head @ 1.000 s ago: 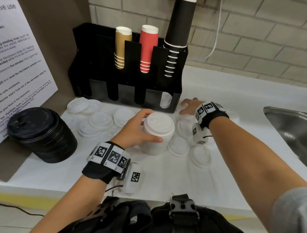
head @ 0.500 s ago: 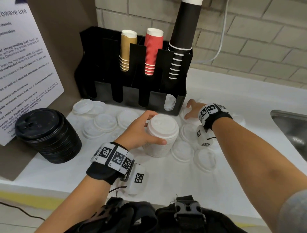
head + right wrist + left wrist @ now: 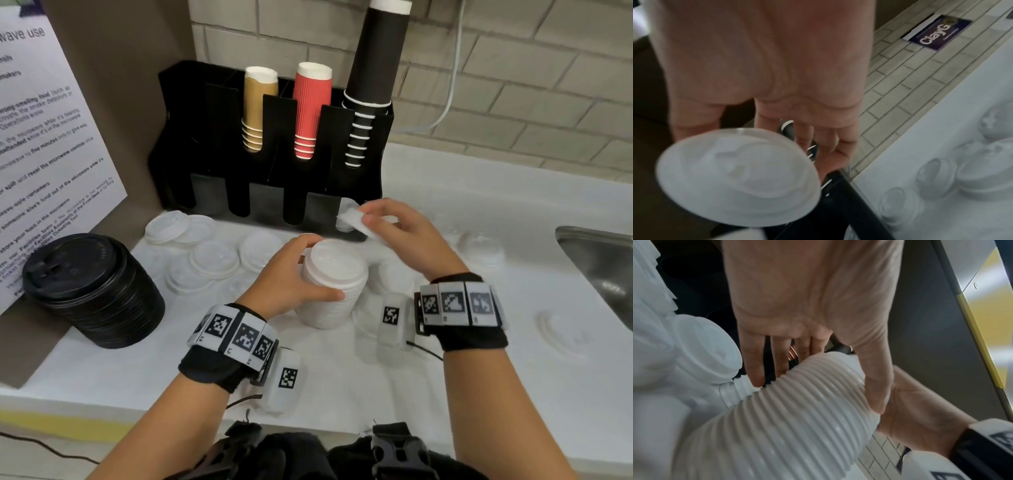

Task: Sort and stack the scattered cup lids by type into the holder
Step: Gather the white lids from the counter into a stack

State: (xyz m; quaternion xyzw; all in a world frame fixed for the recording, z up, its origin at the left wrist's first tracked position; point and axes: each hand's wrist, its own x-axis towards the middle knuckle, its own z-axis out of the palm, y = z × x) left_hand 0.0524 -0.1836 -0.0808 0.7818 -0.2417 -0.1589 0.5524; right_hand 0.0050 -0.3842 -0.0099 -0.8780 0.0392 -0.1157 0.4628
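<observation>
A tall stack of white lids (image 3: 330,284) (image 3: 797,418) stands mid-counter, and my left hand (image 3: 294,274) (image 3: 818,373) grips its upper part with thumb in front and fingers behind. My right hand (image 3: 380,222) (image 3: 789,126) holds one white lid (image 3: 354,219) (image 3: 737,177) in the air, tilted, just in front of the black holder (image 3: 274,164). Several loose white lids (image 3: 214,258) lie flat on the counter to the left and more lids (image 3: 481,245) lie to the right. A few white lids (image 3: 346,207) sit in the holder's lower right slot.
A stack of black lids (image 3: 90,291) stands at the left by a printed notice (image 3: 44,154). Gold cups (image 3: 258,109), red cups (image 3: 311,109) and black cups (image 3: 371,85) fill the holder's upper slots. A steel sink (image 3: 603,263) opens at the right.
My right hand has lifted off the counter beside the holder with a white lid in its fingers and drawn back toward the stack. The left hand stays on the white stack.
</observation>
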